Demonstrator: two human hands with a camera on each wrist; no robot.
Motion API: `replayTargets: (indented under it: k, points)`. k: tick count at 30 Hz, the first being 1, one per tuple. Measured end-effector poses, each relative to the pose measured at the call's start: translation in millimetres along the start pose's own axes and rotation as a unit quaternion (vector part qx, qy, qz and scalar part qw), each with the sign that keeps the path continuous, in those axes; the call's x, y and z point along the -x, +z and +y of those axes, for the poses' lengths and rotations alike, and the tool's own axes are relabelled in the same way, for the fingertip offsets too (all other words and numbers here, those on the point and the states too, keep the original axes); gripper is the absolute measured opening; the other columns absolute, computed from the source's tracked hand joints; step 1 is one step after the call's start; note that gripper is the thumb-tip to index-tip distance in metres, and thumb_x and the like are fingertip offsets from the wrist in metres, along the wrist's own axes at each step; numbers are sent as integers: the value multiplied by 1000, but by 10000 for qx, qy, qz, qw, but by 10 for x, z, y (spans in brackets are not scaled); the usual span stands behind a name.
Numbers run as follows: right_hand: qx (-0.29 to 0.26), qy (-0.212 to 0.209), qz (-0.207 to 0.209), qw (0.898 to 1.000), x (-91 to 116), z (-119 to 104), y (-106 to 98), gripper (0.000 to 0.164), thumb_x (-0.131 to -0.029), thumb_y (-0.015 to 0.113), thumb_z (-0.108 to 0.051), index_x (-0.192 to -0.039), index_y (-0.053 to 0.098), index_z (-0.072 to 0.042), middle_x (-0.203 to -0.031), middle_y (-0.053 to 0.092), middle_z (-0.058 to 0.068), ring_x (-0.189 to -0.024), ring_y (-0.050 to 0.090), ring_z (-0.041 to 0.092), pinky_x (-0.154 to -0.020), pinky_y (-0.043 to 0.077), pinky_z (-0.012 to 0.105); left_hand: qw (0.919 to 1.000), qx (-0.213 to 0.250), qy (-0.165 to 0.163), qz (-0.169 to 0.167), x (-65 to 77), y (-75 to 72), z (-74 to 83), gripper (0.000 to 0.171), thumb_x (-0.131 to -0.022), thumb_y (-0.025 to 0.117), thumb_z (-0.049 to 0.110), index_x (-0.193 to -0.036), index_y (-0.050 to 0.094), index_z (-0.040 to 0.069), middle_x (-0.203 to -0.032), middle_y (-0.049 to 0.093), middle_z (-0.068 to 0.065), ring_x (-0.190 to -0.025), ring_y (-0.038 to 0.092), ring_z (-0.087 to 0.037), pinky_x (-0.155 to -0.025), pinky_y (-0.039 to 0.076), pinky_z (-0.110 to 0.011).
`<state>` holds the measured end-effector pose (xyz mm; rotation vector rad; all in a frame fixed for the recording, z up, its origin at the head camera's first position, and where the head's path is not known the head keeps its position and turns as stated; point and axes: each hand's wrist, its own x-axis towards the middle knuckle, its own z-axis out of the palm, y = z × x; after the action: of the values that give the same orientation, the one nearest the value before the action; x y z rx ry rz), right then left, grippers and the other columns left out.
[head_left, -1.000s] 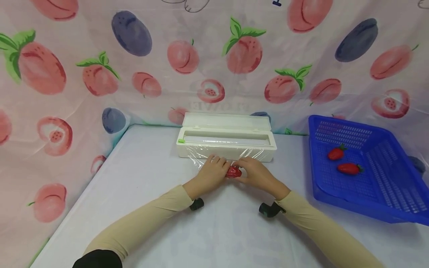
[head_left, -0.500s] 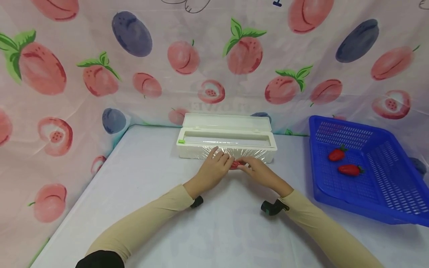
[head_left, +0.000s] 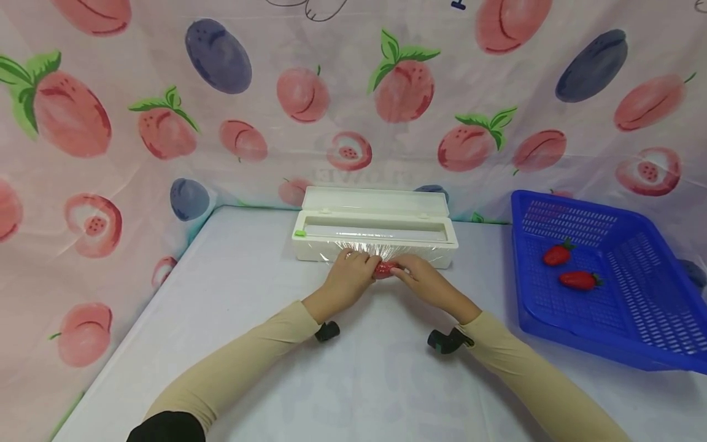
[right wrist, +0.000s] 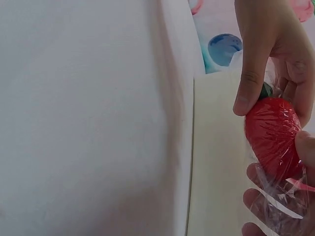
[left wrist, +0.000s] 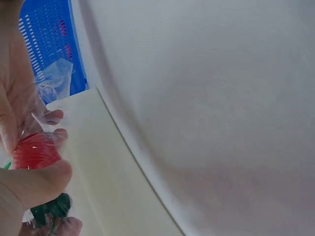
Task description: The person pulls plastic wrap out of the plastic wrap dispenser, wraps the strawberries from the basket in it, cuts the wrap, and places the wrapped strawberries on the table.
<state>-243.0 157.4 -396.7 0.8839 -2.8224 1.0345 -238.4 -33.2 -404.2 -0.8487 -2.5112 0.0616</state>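
A red strawberry with green leaves is wrapped in clear cling film, just in front of a white cling film dispenser. My left hand grips its leafy end, thumb on one side. At the tip end, my right hand holds the fruit, its fingers showing behind crumpled film. Pleated film fans from the strawberry back to the dispenser's front. The dispenser's lid is up, and a film roll lies inside.
To the right stands a blue plastic basket holding two more strawberries. A white cloth covers the table. Behind it hangs a fruit-patterned curtain. A green slider sits on the dispenser's left end.
Both hands have moved with the strawberry toward the dispenser, then slightly back. The film between them has gone from a spread sheet to a short gathered fan.
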Motion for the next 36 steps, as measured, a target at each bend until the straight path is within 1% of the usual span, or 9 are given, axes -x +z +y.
replayTargets:
  k: [3,9,14,18,23,27,30,33,36]
  points:
    - [46,3,-56,10000,10,0,-3,27,-95,52,-16,-115,61,0,-113,64,14,-110,57,30,-96,46,48,9998,176,-33,-128,1,-21,-2,36,-77,75,29,-105,60,12,-92,68,-3,-89,66,-19,-86,45,-35]
    - [154,-106,-145,9997,45,33,11,29,-90,59,-11,-118,60,-1,-109,64,12,-101,58,26,-90,48,45,9997,244,18,-76,21,-36,-8,29,-79,74,31,-97,60,13,-86,67,-3,-83,65,-19,-83,45,-35]
    - [148,-43,-336,9993,73,30,16,31,-90,60,-10,-119,58,0,-110,63,14,-103,57,27,-92,48,46,9997,147,39,-182,48,-19,6,38,-78,75,33,-107,58,14,-96,65,-4,-92,63,-22,-90,44,-39]
    - [40,172,-371,9992,75,24,-7,31,-95,53,-15,-119,57,2,-114,63,16,-107,57,29,-94,47,47,9984,-290,419,239,44,-3,29,40,-79,73,27,-111,56,12,-104,61,-5,-99,60,-23,-95,44,-42]
    - [-72,58,-216,9997,31,39,-23,28,-97,47,-14,-114,59,4,-109,64,18,-104,58,31,-92,47,48,9880,-1026,743,884,-1,30,23,27,-83,69,18,-107,58,13,-99,63,-1,-94,61,-19,-98,44,-41]
    - [-36,-40,-35,10000,-4,63,-5,23,-98,45,-11,-106,61,4,-103,64,17,-99,58,30,-88,47,47,9840,-1263,736,1019,-32,44,4,26,-83,69,17,-107,59,14,-97,64,0,-93,62,-17,-99,44,-40]
    - [-44,-26,102,9999,-10,59,-2,22,-97,46,-11,-103,61,5,-101,63,18,-97,57,30,-86,47,47,9856,-1237,696,917,-44,45,-1,30,-82,69,19,-110,59,14,-99,65,0,-93,63,-17,-99,45,-40]
    - [507,-185,406,9977,0,45,-9,27,-95,54,-18,-111,60,2,-106,61,15,-99,57,28,-88,48,46,9909,-1028,571,653,-51,41,2,39,-83,70,26,-117,58,12,-104,67,-1,-96,63,-18,-98,45,-40]
    - [1595,-715,890,9806,5,35,-13,42,-86,68,-25,-119,57,-3,-108,60,12,-100,56,27,-88,48,44,9957,-766,370,373,-57,35,3,49,-83,69,32,-125,55,11,-110,67,-2,-99,64,-18,-98,45,-39]
